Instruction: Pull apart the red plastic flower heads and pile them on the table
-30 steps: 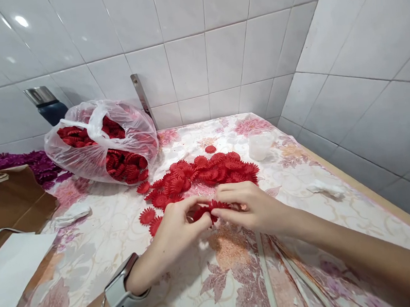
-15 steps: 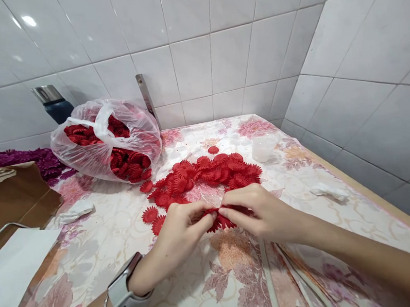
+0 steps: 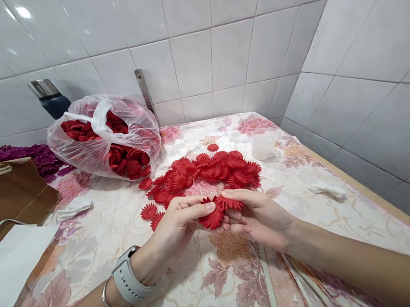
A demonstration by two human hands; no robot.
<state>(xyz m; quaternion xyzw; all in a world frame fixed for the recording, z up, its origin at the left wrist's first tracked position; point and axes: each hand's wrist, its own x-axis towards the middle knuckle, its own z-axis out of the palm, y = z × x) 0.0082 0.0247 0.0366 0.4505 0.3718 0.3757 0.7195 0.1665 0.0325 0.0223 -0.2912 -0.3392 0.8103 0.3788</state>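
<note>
Pinching a scalloped red flower (image 3: 211,218) between thumb and fingers, the left hand (image 3: 186,216) meets the right hand (image 3: 265,218), whose thumb presses a second red flower (image 3: 232,203) against its fingers. Both pieces are held just above the near side of a red heap (image 3: 210,169), side by side; whether they are joined I cannot tell. A pale watch (image 3: 128,279) and a silver bracelet (image 3: 112,305) circle the left wrist. The surface (image 3: 184,287) is spread with a floral cloth, and one lone red piece (image 3: 212,147) lies just beyond the heap. To its left sits a translucent plastic bag (image 3: 81,157) full of similar red pieces, with a dark blue bottle (image 3: 55,105) behind it. Purple flowers (image 3: 40,156), brown cardboard (image 3: 22,197) and a white sheet (image 3: 15,271) lie farther left, while a crumpled white scrap (image 3: 328,190) rests near the right edge
</note>
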